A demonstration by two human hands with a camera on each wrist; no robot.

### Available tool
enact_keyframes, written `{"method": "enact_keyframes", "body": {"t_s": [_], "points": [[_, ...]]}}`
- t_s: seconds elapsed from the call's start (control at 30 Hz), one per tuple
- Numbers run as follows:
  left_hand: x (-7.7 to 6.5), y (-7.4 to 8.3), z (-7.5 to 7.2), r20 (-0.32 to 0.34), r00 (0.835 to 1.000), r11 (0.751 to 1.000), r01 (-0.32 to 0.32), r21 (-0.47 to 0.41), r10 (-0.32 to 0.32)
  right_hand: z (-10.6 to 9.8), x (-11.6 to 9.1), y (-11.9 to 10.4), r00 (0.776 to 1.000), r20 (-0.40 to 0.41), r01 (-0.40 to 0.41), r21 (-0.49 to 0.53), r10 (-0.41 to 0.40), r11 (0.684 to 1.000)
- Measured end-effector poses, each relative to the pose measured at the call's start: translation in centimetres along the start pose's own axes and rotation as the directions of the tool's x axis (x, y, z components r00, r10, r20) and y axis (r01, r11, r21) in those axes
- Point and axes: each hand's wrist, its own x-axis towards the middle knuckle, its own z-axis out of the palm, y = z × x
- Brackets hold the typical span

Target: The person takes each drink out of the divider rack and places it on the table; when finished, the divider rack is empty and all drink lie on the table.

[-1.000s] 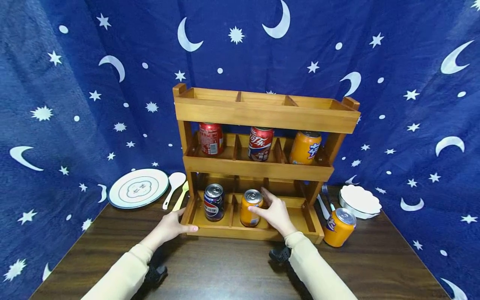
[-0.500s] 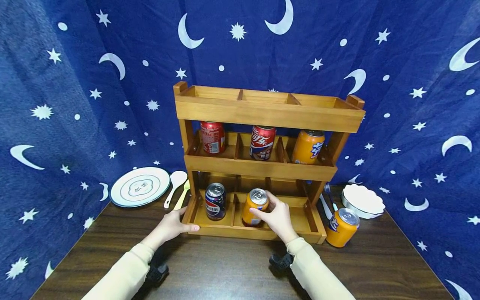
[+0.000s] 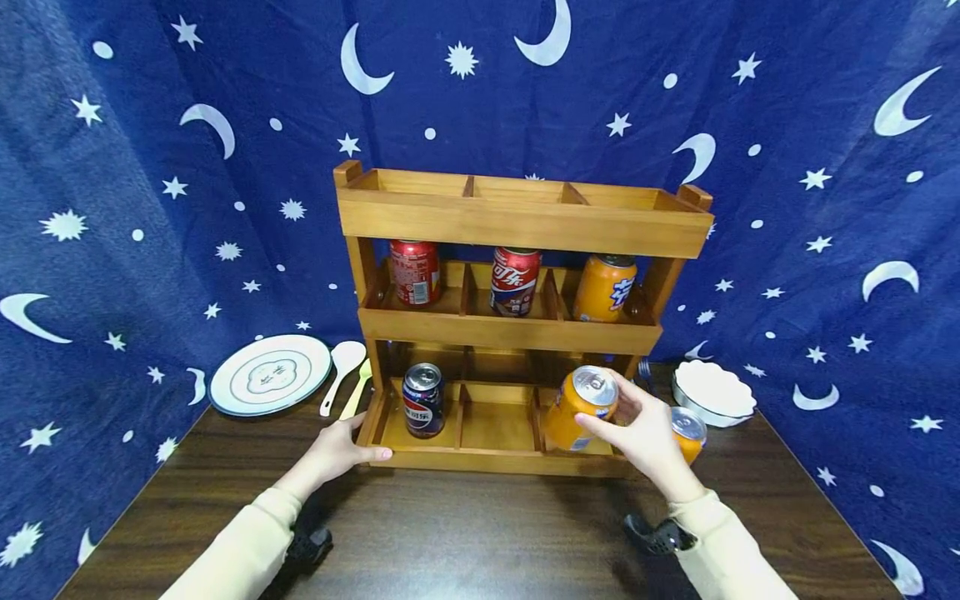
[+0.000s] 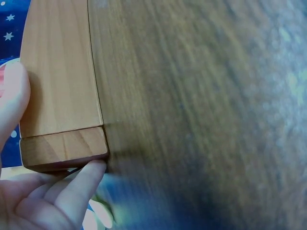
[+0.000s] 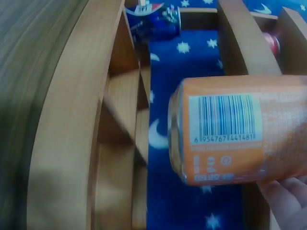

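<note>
My right hand [image 3: 651,433] holds an orange soda can [image 3: 587,406], tilted, in front of the lower tier's right compartment. Its barcode side fills much of the right wrist view, where the can [image 5: 223,129] is raised off the shelf. My left hand [image 3: 336,448] grips the lower left corner of the wooden rack [image 3: 510,331], thumb on the front board and fingers at the end. A dark blue cola can [image 3: 423,400] stands in the lower left compartment. On the middle tier are two red cola cans [image 3: 416,273] and another orange can [image 3: 604,289].
Another orange can [image 3: 687,431] stands on the table right of the rack, partly behind my right hand. Beyond it is a white fluted bowl [image 3: 712,392] and a fork. To the left lie a plate [image 3: 270,375], a white spoon [image 3: 347,360] and a light green utensil [image 3: 358,392].
My right hand has lifted the orange can out of the lower middle compartment and carried it right, to the right compartment. My left hand has stayed at the rack's corner.
</note>
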Motion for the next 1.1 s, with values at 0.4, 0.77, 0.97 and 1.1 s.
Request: {"method": "enact_keyframes", "body": {"t_s": [0.4, 0.77, 0.97, 1.1], "points": [[0.0, -0.5, -0.4, 0.006, 1.000, 1.000, 0.009, 0.026, -0.009, -8.5, -5.6, 2.4, 0.987, -0.147, -0.090, -0.230, 0.057, 0.969], [0.1, -0.8, -0.3, 0.015, 1.000, 0.999, 0.019, 0.035, -0.019, -14.5, -8.3, 7.1, 0.959, -0.199, -0.260, -0.318, 0.204, 0.912], [0.1, -0.4, -0.2, 0.014, 1.000, 0.999, 0.006, 0.031, -0.006, -15.0, -7.8, 10.7, 0.932, -0.219, -0.336, -0.221, 0.289, 0.916], [0.2, -0.2, 0.0, 0.014, 1.000, 1.000, -0.011, 0.018, 0.011, -15.2, -7.9, 12.3, 0.930, -0.197, -0.339, -0.138, 0.310, 0.931]]}}
